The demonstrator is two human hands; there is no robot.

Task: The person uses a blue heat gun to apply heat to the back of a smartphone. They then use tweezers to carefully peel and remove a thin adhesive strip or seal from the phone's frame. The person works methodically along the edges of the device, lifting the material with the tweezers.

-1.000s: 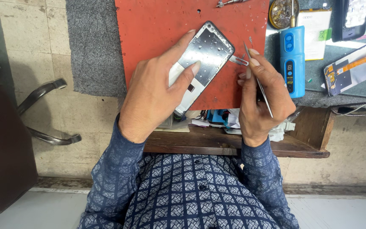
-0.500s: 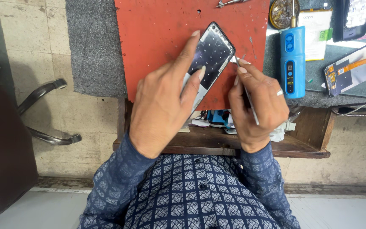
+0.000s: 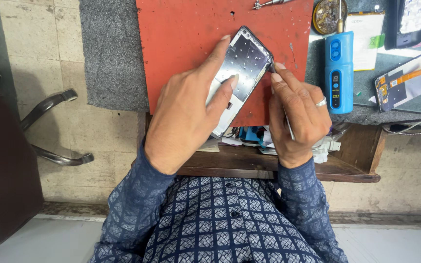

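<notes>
An opened phone (image 3: 243, 63) with a shiny inner frame lies tilted on a red work mat (image 3: 186, 39). My left hand (image 3: 186, 114) grips the phone from the left, index finger along its left edge and middle finger resting on its face. My right hand (image 3: 298, 114) pinches thin metal tweezers (image 3: 272, 68), their tip touching the phone's upper right edge. A ring sits on one finger of my right hand.
A blue handheld tool (image 3: 338, 73) lies right of the mat on a grey pad (image 3: 110, 53). A round tin (image 3: 328, 15), a white box (image 3: 366, 36) and a flat package (image 3: 408, 78) sit at the upper right. An open wooden drawer (image 3: 352, 160) holds clutter.
My right hand moved up and left, bringing the tweezers' tip against the phone's upper right edge. My left hand shifted its grip slightly on the phone.
</notes>
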